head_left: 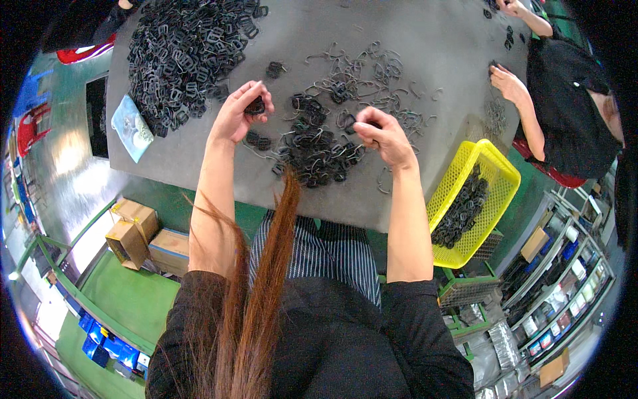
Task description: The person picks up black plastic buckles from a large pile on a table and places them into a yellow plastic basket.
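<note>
My left hand (240,112) is raised over the table with its fingers curled around small black plastic buckles (255,106). My right hand (385,136) has its thumb and fingers pinched together, and a black buckle (346,122) shows at their tips. Between and below the hands lies a loose pile of black buckles (311,149), some with thin wire hooks on them. Just beyond it, thin bent metal hooks (389,70) are scattered over the grey table (286,26). A small cluster of buckles (274,69) sits apart, past my left hand.
A big heap of black buckles (186,60) covers the table's far left, beside a pale blue plastic bag (132,128). At the right edge stands a yellow basket (508,174) containing black parts. Another person (568,100) works at the right side. Cardboard boxes (133,229) stand lower left.
</note>
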A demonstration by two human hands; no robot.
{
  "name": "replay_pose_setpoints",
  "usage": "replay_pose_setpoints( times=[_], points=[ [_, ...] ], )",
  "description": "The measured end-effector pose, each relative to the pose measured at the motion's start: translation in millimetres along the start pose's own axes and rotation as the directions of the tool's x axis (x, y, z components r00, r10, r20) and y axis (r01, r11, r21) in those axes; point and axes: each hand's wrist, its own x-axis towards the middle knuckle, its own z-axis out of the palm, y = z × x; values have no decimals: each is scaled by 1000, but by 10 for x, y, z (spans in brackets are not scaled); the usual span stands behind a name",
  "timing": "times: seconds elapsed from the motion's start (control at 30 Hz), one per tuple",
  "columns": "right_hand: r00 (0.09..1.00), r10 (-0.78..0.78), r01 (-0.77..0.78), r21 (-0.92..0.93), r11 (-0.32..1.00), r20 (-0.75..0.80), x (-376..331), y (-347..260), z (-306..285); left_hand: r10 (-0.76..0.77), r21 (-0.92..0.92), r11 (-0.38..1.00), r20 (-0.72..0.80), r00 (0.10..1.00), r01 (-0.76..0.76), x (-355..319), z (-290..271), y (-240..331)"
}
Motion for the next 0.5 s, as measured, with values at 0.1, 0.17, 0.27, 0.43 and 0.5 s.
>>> replay_pose_setpoints(
  times=[0.1,0.17,0.27,0.43,0.5],
  points=[
    [992,-120,109,283,953,23,13,-42,120,331,636,769,-317,889,-59,338,-141,-143],
    [987,-159,147,305,941,15,108,-68,192,572,873,486,-354,740,43,405,111,-78],
    [972,-67,10,-245,969,-223,498,4,304,707,971,232,-203,677,49,621,18,-201],
    [860,-408,-235,-948,216,-306,671,50,726,245,711,698,-135,960,-78,486,-17,48],
    [844,-465,-196,-961,197,-267,658,99,652,63,191,979,74,995,-76,231,-130,120]
  ],
)
